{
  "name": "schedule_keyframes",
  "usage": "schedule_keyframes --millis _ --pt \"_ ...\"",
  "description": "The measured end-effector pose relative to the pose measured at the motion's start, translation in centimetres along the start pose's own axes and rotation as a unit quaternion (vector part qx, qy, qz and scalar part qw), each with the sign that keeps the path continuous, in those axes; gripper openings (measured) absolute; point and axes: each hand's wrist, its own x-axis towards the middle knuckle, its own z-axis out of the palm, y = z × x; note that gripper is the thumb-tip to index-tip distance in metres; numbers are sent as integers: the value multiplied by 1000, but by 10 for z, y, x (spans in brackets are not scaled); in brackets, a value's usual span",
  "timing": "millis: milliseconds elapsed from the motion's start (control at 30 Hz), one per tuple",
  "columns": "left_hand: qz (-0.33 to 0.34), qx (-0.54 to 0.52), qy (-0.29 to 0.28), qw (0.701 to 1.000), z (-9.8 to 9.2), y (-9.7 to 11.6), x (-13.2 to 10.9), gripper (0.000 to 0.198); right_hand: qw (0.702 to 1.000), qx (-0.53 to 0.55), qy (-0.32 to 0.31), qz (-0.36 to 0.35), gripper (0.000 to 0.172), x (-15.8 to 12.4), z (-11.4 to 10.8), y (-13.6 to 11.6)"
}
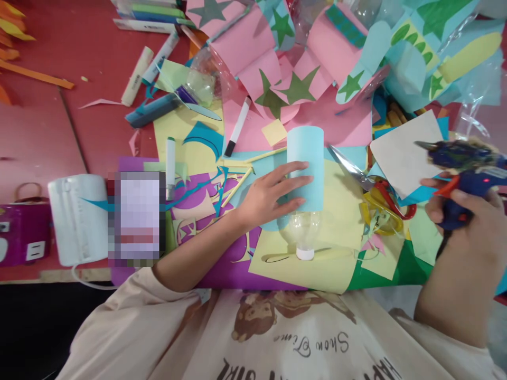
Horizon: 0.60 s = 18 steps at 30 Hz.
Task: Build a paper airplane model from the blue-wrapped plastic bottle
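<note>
A clear plastic bottle (304,228) with a white cap lies toward me, its body wrapped in light blue paper (307,145). My left hand (273,194) rests on the left side of that wrap, fingers spread. At the right, my right hand (467,208) is closed around a dark blue glue gun (471,182) with an orange-red trigger and a small red light. The gun's tip points left, above a pale card (410,153). Yellow paper (336,237) is under the bottle.
Open scissors (352,169) with red handles and a yellow tape dispenser (380,214) lie between bottle and right hand. Pink and blue paper shapes with green stars (283,29) fill the back. Markers (237,126), scraps, a phone (138,216) and a white case (79,219) are leftward.
</note>
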Motion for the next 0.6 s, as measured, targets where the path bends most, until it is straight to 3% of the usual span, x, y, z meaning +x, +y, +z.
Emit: schedule_keyframes --millis 167,300,600 --pt "16 9 7 1000 2 1 -1 34 977 151 -151 18 2 6 47 -25" --pt "16 15 -2 1000 2 1 -1 35 952 160 -261 3 7 12 73 -42" --pt "16 36 -12 999 -1 2 -1 34 962 -6 -271 -19 21 10 94 -60"
